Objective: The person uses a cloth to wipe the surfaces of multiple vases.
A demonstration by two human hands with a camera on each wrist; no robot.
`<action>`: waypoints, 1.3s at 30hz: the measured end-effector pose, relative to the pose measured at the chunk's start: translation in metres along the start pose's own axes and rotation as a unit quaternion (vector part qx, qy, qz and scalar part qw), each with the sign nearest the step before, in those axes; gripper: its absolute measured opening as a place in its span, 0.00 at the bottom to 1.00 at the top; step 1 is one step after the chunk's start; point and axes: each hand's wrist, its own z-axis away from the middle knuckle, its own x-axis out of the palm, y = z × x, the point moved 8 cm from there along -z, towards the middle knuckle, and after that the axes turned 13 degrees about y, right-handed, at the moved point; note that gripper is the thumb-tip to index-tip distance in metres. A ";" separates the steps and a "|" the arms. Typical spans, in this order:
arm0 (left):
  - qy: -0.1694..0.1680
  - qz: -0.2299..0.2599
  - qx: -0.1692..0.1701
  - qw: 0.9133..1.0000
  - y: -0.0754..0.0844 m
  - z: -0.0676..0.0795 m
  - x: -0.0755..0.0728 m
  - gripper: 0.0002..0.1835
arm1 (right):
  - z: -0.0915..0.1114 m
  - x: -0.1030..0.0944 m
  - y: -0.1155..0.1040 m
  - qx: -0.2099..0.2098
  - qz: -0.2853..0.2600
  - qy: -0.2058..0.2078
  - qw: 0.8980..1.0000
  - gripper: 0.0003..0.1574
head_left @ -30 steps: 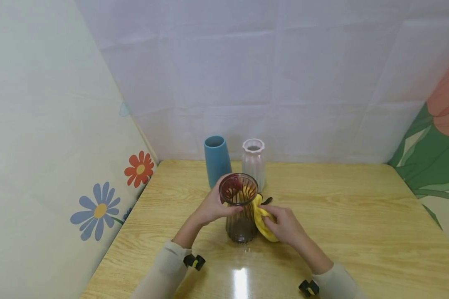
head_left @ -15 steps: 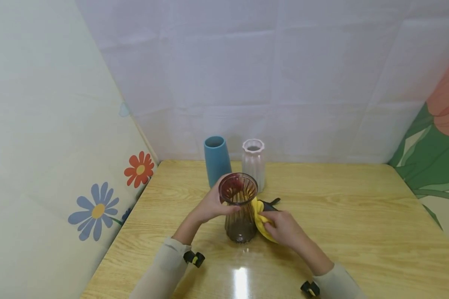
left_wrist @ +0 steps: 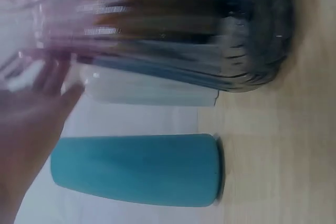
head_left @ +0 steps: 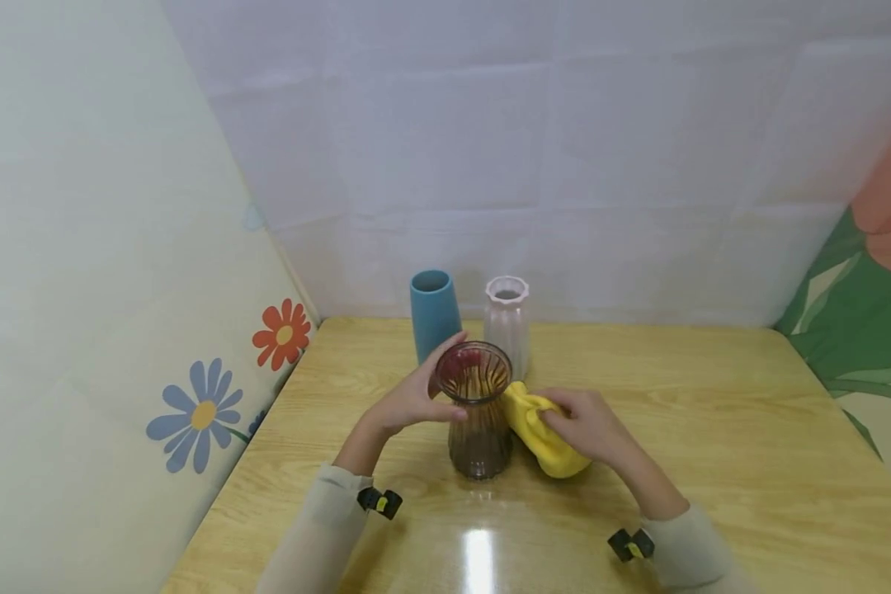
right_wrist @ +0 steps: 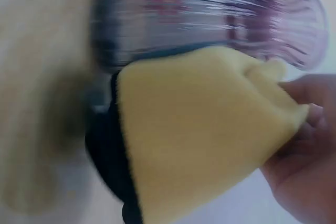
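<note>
A ribbed glass vase (head_left: 479,450), reddish at its flared rim and smoky grey lower down, stands upright at the middle of the table. My left hand (head_left: 414,400) holds it around the neck from the left, thumb in front and fingers behind. In the left wrist view the vase (left_wrist: 173,24) lies across the top, with that hand (left_wrist: 31,124) at its neck. My right hand (head_left: 586,425) pinches a bunched yellow cloth (head_left: 557,450) against the vase's right side. Along one edge of the cloth (right_wrist: 178,124), the right wrist view shows a dark border or backing.
Behind the glass vase stand a tall blue vase (head_left: 434,313) on the left and a pale pinkish-white vase (head_left: 506,334) with a scalloped rim on the right. The wooden table (head_left: 713,412) meets a white sheet backdrop (head_left: 445,165) at its far edge.
My right hand has moved a little right and up with the yellow cloth, and more yellow shows now; the black part has gone from the head view. The left hand stays at the vase's neck.
</note>
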 end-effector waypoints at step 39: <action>0.251 -0.158 0.009 0.955 0.020 0.018 0.017 0.49 | -0.023 0.002 -0.004 0.082 -0.239 0.068 0.965 0.21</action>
